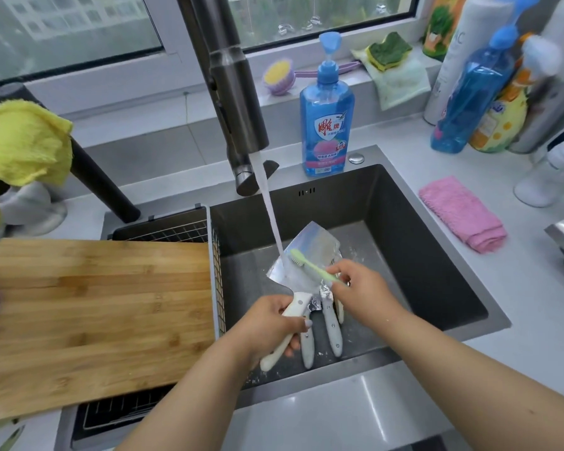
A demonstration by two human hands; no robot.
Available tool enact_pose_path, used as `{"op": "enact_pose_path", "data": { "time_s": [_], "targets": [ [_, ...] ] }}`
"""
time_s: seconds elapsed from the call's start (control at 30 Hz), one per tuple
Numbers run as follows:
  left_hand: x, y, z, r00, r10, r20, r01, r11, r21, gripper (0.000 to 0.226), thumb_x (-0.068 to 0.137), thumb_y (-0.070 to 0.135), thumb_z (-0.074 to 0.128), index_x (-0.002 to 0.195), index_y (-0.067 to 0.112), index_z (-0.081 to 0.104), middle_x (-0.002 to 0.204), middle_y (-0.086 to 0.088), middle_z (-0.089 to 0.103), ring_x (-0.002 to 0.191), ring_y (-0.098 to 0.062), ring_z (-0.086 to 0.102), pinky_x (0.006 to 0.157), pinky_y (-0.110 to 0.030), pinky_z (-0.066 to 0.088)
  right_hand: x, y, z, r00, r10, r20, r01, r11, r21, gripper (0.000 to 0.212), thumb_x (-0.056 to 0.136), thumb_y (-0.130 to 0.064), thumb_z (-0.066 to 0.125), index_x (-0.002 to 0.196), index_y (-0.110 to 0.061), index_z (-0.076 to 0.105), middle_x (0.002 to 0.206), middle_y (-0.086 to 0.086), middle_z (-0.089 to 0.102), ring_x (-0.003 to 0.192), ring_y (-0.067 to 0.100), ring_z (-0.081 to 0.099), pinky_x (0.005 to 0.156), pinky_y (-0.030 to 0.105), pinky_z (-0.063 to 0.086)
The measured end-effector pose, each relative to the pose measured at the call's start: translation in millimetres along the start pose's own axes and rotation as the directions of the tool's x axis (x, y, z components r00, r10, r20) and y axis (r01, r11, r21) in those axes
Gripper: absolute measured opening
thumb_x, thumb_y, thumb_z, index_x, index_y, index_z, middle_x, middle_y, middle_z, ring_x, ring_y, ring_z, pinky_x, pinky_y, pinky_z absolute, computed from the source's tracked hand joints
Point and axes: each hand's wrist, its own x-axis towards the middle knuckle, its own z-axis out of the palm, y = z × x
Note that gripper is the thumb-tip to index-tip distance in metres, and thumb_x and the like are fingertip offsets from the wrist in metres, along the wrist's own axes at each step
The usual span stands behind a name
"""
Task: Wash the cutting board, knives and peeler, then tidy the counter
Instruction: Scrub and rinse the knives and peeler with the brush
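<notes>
We see the left hand [275, 323] clenched around the white riveted handle of a broad steel cleaver [306, 255], holding it low over the dark grey sink [437, 271] near its front wall. The blade points away from us toward the back wall and slightly right, so the cleaver's long axis runs from the front-left to the middle of the basin, its flat face turned up under the stream from the dark metal tap [238, 131]. The right hand [358, 288] pinches the handle end of a pale green toothbrush [313, 266], whose bristled head rests on the blade's face just beside the falling water. The brush lies up and left of the right hand, crossing the blade at an angle; that hand is the nearer one for scrubbing strokes along the steel, we judge. Two smaller white-handled knives [319, 330] lie on the sink floor just beside the left hand, handles toward the front wall; a third white handle shows partly behind them, and we cannot tell whether it is the peeler. The bamboo cutting board [95, 314] rests across the wire drain basket [176, 229] at the sink's left edge. A blue pump bottle of dish soap [326, 125] stands at the back rim, and a folded pink cloth [463, 213] lies on the counter beyond the right edge.
</notes>
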Motion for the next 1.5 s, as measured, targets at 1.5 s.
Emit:
{"op": "enact_pose_path", "data": {
  "time_s": [1.5],
  "targets": [
    [5.0, -6.6, -28.8, 0.993, 0.106, -0.052, -0.092, 0.970, 0.225, 0.013, 0.087, 0.010, 0.065, 0.094, 0.002, 0.059, 0.059, -0.014, 0.054, 0.044, -0.021, 0.050, 0.049, -0.027, 0.047, -23.1, -23.1, -6.5, 0.982, -0.016, 0.186, 0.033, 0.995, -0.090, 0.005, 0.090, -0.030, 0.062, 0.094, -0.032, 0.065, 0.078, -0.003, 0.061, 0.062, 0.010, 0.052, 0.057, 0.027, 0.043]
  ]
}}
